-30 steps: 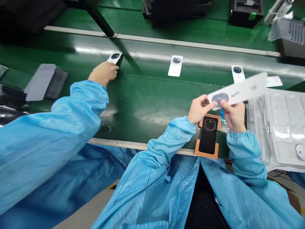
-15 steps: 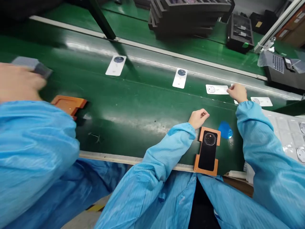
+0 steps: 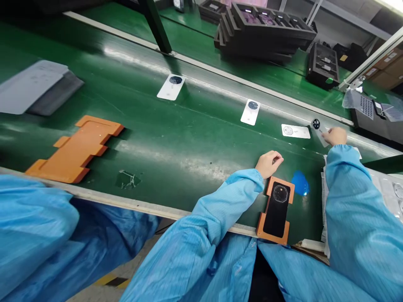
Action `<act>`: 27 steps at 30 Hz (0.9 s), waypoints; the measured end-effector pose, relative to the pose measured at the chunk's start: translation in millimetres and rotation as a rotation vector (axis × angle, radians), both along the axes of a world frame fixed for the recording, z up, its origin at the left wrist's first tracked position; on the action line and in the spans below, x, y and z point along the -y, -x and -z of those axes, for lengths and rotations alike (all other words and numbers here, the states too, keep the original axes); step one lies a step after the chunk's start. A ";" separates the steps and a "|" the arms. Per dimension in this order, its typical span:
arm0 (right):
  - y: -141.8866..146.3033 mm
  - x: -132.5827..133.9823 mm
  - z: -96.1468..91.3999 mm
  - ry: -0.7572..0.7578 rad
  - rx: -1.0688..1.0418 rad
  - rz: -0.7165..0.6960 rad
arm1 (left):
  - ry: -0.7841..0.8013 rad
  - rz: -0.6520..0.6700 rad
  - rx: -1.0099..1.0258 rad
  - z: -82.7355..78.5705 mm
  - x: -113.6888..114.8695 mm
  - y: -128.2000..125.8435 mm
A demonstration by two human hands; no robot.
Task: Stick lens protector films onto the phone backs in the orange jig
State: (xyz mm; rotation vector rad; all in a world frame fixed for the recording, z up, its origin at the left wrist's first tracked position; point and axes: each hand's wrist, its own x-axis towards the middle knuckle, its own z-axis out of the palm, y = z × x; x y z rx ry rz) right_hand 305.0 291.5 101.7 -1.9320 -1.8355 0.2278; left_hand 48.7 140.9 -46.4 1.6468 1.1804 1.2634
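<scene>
Green counter (image 3: 176, 134), black trays (image 3: 261, 40) stacked beyond. Right hand (image 3: 336, 136) reaching over far part of counter, fingers narrow, pinching edge of blurred pale card (image 3: 319, 131) with black disc. White card (image 3: 296, 131) just left of it. Left hand (image 3: 269, 164) just past far-left corner of orange holder (image 3: 262, 225), fingers curled; cannot tell whether they grip anything. Black panel (image 3: 276, 216) lying in holder, blue film (image 3: 300, 183) near its right side.
</scene>
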 end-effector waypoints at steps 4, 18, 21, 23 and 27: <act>33.8 53.7 -14.5 -0.089 0.206 -0.159 | -0.279 -0.221 -0.130 -10.1 1.5 8.0; -46.1 301.3 -65.4 -0.161 0.513 -0.122 | -0.028 -0.245 -0.058 -19.4 31.5 19.7; -138.3 332.4 -53.4 0.230 0.620 0.085 | 0.125 -0.374 0.010 -30.8 31.9 22.3; -178.1 350.0 -37.6 0.473 0.548 0.104 | 0.176 -0.396 0.047 -36.3 32.1 21.6; -202.6 367.0 -12.6 0.435 0.388 0.121 | 0.240 -0.374 0.117 -34.2 31.1 16.8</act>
